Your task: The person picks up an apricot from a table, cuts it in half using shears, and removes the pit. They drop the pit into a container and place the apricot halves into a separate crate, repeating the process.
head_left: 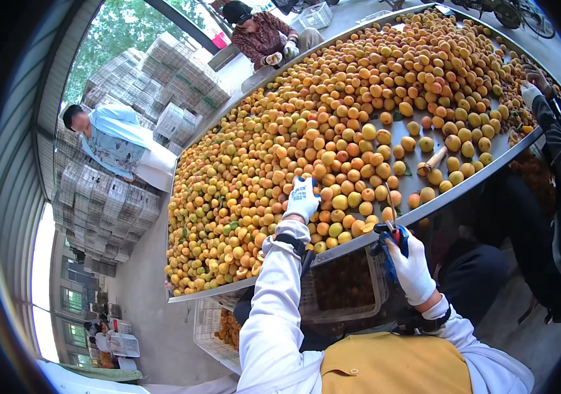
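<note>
My left hand [303, 199], in a white glove with blue fingertips, reaches onto a heap of orange-yellow apricots [260, 197]. Its fingers rest among the fruit and are partly hidden; whether they grip one I cannot make out. Near the table's front edge, my right hand [416, 268], in a similar glove, is closed round the dark, partly red handle of a slim knife [392, 209]. The thin blade points up and away, in front of the apricots. Beside it on the metal table [451, 197] lies a short wooden piece shaped like a handle [432, 161].
Plastic crates [352, 299] with darker contents stand under the table. Across it a person [260, 39] in gloves crouches; another person's gloved hand [530, 92] is at the right edge. Left, a person in light blue [113, 134] stands by stacked crates [106, 203].
</note>
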`<state>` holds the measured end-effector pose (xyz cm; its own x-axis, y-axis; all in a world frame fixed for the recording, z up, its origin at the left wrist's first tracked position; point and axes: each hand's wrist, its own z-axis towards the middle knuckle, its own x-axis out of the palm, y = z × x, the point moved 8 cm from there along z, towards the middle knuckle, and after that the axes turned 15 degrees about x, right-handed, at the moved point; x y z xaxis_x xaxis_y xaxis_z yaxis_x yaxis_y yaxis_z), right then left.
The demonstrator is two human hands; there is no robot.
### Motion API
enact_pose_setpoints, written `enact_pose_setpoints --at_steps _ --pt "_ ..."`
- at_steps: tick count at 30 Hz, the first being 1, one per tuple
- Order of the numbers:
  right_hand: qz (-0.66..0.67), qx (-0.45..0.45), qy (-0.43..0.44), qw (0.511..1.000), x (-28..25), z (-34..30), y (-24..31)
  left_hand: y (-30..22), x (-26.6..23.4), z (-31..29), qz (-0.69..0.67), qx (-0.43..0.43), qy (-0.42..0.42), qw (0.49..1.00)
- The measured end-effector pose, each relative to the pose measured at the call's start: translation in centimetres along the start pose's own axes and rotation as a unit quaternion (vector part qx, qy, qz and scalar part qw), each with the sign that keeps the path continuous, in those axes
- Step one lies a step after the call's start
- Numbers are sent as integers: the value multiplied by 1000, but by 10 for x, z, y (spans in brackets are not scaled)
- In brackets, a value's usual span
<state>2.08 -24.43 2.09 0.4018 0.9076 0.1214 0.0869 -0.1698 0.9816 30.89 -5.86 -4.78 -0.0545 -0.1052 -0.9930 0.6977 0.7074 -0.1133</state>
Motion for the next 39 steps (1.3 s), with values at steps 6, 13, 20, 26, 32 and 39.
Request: enact_pose_setpoints --at_steps 6,13,20,26,32,39 --pt "-19 6 55 998 21 -4 -9 -6 -35 -51 -531 -64 -256 805" --pt "-87 -49 93 991 72 -22 -11 -66 -102 -137 -775 6 -323 543" --pt "-105 -73 229 965 141 -49 13 -75 -143 -212 -779 43 -359 512" --pt "-124 -127 290 941 188 -74 31 -67 -159 -262 -780 43 -393 486" --pt "-134 -147 327 924 209 -91 35 -69 -172 -286 -766 65 -410 490" --pt "-139 -122 352 917 215 -98 33 -64 -177 -300 -698 60 -455 550"
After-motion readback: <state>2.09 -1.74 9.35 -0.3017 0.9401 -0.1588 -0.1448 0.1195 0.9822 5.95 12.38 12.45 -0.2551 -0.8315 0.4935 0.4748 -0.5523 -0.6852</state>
